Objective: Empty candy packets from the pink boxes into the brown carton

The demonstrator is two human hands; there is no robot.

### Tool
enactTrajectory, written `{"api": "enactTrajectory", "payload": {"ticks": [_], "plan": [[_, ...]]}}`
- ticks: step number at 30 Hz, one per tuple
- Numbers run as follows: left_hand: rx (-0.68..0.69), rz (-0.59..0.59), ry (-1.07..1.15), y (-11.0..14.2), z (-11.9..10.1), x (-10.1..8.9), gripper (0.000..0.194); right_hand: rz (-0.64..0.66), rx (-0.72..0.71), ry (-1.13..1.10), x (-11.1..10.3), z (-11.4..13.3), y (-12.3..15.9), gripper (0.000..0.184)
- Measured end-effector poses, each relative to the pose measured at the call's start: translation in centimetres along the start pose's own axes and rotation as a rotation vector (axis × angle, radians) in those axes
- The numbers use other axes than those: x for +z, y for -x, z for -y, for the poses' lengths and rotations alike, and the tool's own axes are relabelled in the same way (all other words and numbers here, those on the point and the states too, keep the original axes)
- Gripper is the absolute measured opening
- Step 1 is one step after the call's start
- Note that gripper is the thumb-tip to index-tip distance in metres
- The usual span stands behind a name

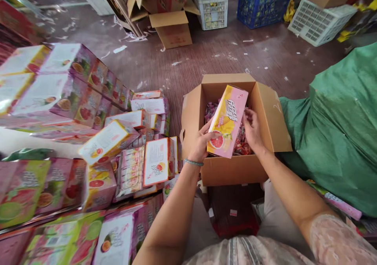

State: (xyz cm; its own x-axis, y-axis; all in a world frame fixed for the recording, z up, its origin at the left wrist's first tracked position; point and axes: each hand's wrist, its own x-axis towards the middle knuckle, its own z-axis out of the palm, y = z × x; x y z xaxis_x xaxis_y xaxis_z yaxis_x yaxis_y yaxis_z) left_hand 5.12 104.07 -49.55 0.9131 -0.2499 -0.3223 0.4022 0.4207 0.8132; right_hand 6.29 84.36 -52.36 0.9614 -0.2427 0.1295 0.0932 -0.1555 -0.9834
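A pink and yellow fruit-print box (228, 119) is held tilted over an open brown carton (235, 171). My left hand (202, 141) grips its lower left side, fingers behind and thumb along the front. At its right edge, my right hand (251, 129) has its fingers curled against the side; their tips are partly hidden. Inside the carton, small purple and red wrapped packets (242, 142) show around the box.
Fruit-print boxes (156, 163) lie piled on the left, beside taller stacks (55, 88). A green cloth-covered heap (338, 131) stands close on the right. Farther back are an open carton (173, 29), a blue crate (262, 6) and a tilted white crate (315, 23). Paper scraps litter the floor.
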Motion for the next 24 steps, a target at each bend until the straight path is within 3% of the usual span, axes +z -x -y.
{"api": "enactTrajectory", "payload": {"ticks": [1, 3, 6, 11, 16, 21, 24], "plan": [[-0.017, 0.001, -0.032, 0.1, 0.0, -0.2, 0.095, -0.010, -0.188, 0.188, -0.4, 0.5, 0.2, 0.047], [-0.039, -0.003, -0.105, 0.4, 0.0, -0.6, 0.098, 0.122, -0.503, 0.523, -1.1, 1.3, 0.7, 0.041], [-0.049, -0.017, -0.195, 0.7, 0.3, -1.3, 0.095, 0.389, -0.690, 0.818, -1.2, 1.7, 1.7, 0.044], [-0.043, -0.041, -0.337, 1.1, 0.2, -1.7, 0.093, 0.482, -0.712, 0.945, -1.1, 1.1, 2.6, 0.046], [-0.161, 0.045, -0.251, 1.1, -0.2, -1.9, 0.095, 0.482, -0.721, 0.874, -1.8, 1.1, 3.3, 0.041], [-0.342, 0.076, -0.288, 0.7, 1.6, -2.9, 0.090, 0.596, -0.642, 0.939, -2.0, -0.1, 4.1, 0.053], [-0.362, 0.088, -0.309, 0.7, 2.6, -3.2, 0.094, 0.625, -0.600, 0.961, -1.8, -0.3, 4.1, 0.058]]}}
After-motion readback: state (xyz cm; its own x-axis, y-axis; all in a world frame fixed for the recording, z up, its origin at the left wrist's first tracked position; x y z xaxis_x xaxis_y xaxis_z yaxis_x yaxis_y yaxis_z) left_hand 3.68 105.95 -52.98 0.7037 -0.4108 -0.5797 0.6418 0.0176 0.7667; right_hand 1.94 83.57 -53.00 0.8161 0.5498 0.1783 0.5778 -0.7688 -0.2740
